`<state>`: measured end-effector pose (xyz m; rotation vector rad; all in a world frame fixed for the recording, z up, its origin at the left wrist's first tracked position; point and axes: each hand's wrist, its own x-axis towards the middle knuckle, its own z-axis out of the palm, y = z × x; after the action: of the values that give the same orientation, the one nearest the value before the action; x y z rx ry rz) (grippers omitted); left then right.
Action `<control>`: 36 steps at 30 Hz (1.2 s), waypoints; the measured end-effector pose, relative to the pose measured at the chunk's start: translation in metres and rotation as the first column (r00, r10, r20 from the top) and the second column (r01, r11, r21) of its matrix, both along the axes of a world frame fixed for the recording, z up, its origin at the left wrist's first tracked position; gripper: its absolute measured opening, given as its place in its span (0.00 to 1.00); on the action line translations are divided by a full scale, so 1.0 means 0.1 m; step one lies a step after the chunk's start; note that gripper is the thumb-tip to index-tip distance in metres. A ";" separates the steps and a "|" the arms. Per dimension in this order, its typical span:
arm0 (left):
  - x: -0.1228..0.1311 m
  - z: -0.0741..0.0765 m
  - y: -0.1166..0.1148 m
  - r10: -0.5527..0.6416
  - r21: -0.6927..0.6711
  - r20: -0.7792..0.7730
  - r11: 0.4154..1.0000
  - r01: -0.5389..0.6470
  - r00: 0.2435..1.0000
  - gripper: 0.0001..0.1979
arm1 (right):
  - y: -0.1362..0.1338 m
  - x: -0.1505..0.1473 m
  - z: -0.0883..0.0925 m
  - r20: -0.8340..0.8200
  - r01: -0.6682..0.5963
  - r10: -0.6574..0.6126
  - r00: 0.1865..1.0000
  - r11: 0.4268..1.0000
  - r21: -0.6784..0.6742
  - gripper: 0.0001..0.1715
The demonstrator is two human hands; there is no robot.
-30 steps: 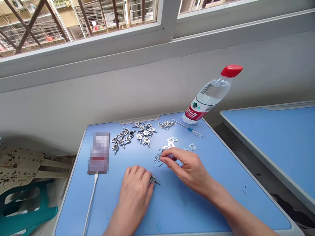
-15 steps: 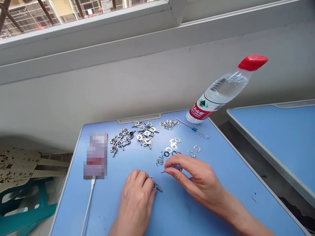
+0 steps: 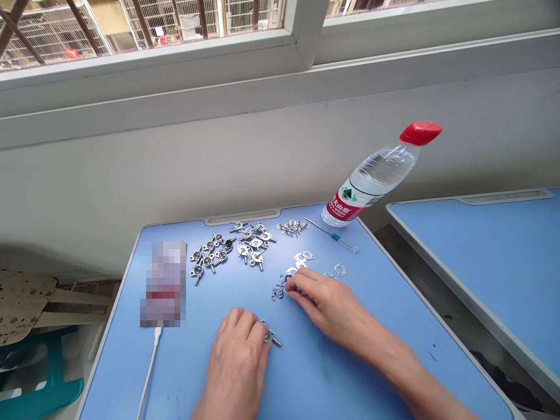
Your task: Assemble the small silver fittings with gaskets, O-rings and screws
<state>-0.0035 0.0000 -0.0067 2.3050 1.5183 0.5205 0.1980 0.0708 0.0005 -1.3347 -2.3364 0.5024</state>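
Note:
My left hand (image 3: 238,356) rests on the blue table (image 3: 301,379), its fingers closed round a small metal fitting (image 3: 273,338) with a short stem pointing right. The palm hides part of that fitting. My right hand (image 3: 324,300) reaches in from the right, thumb and fingertips pinched together beside a small cluster of tiny screws and rings (image 3: 279,293). What is between those fingertips is hidden. Flat metal gaskets (image 3: 301,258) lie just beyond the right hand, and another gasket (image 3: 340,269) lies apart on its right.
Several metal fittings with stems (image 3: 256,242) and others with dark centres (image 3: 209,258) lie further back, near round metal parts (image 3: 292,227). A screwdriver (image 3: 335,236) lies before a water bottle (image 3: 371,181). A phone (image 3: 164,286) with a white cable (image 3: 151,361) is on the left.
My right hand has moved slightly back and left towards the tiny screws and rings; the thin dark piece at its fingertips no longer shows. My left hand still holds the fitting. The view has shifted.

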 end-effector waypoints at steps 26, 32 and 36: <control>-0.01 0.01 0.00 0.010 -0.037 -0.020 0.999 -0.011 1.000 0.09 | 0.00 -0.11 -0.18 0.184 -0.033 0.014 0.983 0.994 0.100 0.12; -0.01 0.02 -0.01 0.012 -0.088 -0.017 0.996 -0.013 1.000 0.09 | 0.01 -0.08 -0.19 0.241 -0.037 0.008 0.971 0.992 0.118 0.14; -0.01 0.03 -0.01 0.010 -0.097 -0.013 0.995 -0.011 1.000 0.08 | 0.03 -0.02 -0.16 0.260 -0.015 -0.006 0.966 0.997 0.081 0.13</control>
<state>-0.0042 -0.0007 -0.0037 2.2316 1.5279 0.4263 0.1956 0.0735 -0.0151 -1.4312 -2.5384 0.2403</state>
